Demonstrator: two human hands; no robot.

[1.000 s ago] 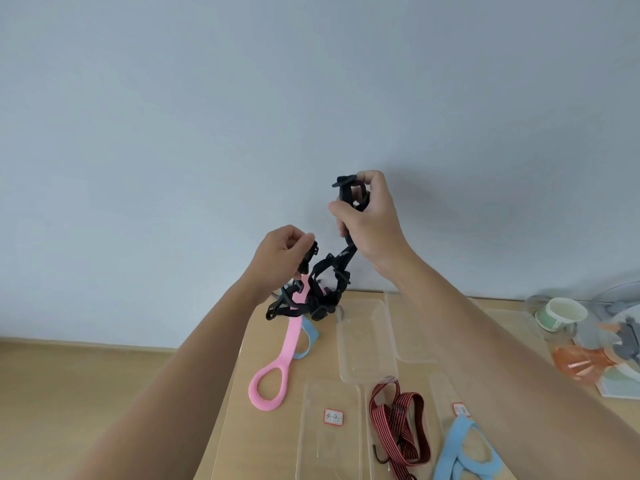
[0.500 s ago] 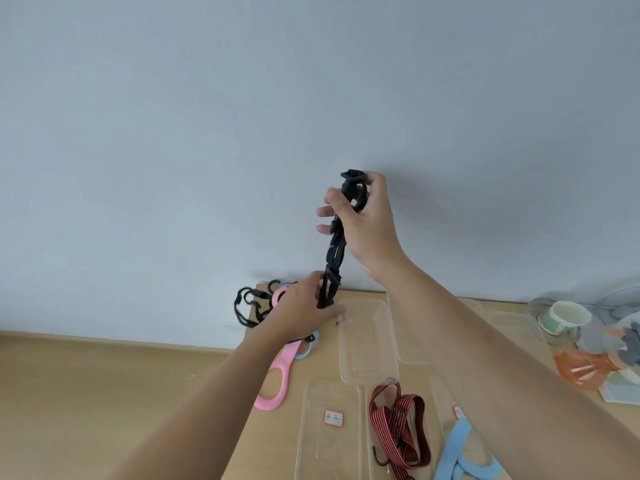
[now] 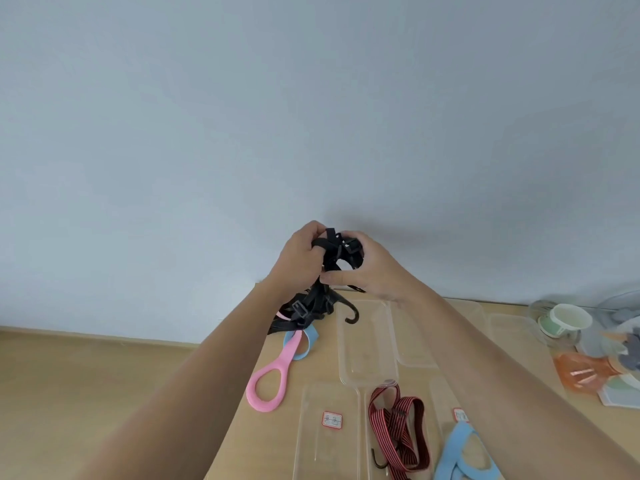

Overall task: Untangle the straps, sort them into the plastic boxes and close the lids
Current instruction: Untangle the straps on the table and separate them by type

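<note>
Left hand (image 3: 298,259) and right hand (image 3: 372,271) are gripping the black strap (image 3: 337,252), best eased gently from the tangle (image 3: 304,311) below.

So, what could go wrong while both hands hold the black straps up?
The top end of the pink strap lies in the lower tangle of the black straps; lifting may drag it along. The black hook hangs near the rim of the clear box and may snag it.

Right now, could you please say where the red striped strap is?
In the head view the red striped strap lies low, right of centre, between the labelled clear box and the light blue strap.
</note>
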